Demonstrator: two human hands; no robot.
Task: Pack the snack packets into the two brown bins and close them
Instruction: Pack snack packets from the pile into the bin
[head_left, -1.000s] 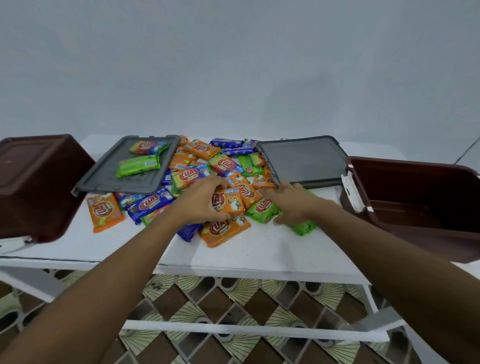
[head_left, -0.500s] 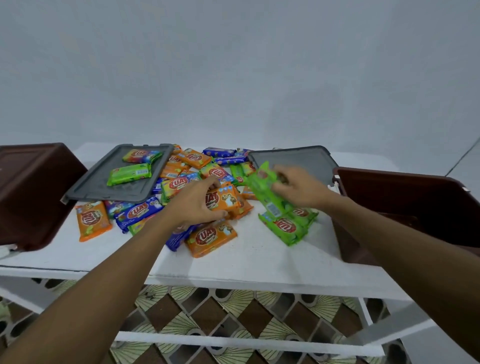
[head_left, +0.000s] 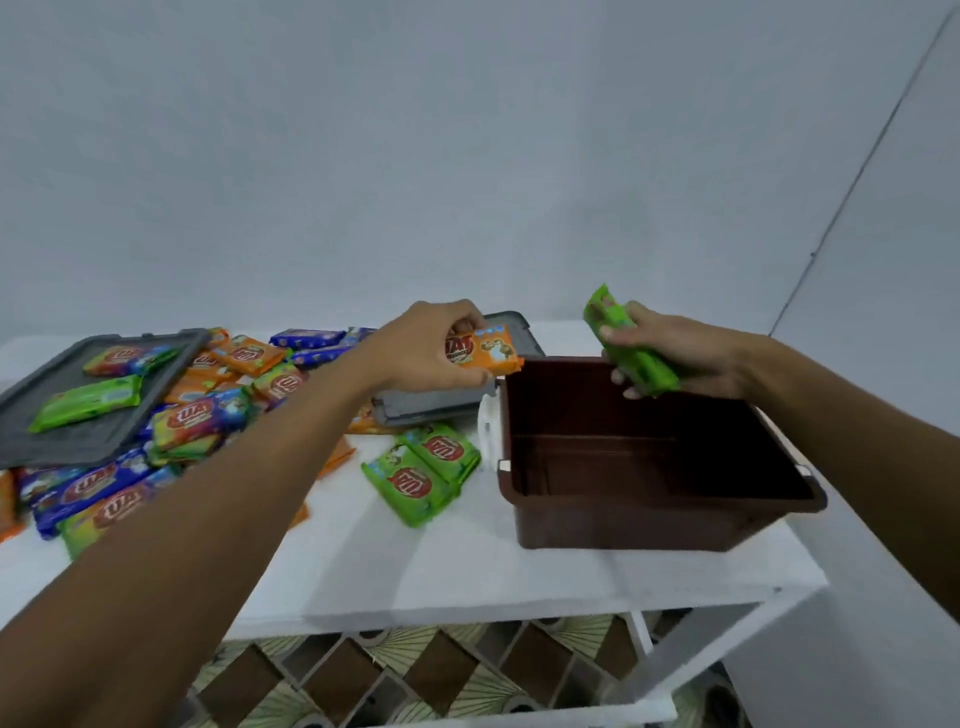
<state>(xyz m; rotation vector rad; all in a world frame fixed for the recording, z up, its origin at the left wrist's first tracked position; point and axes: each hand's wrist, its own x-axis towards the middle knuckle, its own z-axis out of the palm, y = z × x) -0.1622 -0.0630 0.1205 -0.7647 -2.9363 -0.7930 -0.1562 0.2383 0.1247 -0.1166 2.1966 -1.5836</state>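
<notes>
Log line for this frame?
left hand: holds orange packet | right hand: holds green packet by brown bin | bin: open, empty

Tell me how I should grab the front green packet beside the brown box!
Come from above and pinch the front green packet across its long edges near its front end. It lies flat on the white table, that end is free, and its back side rests against another green packet.
</notes>
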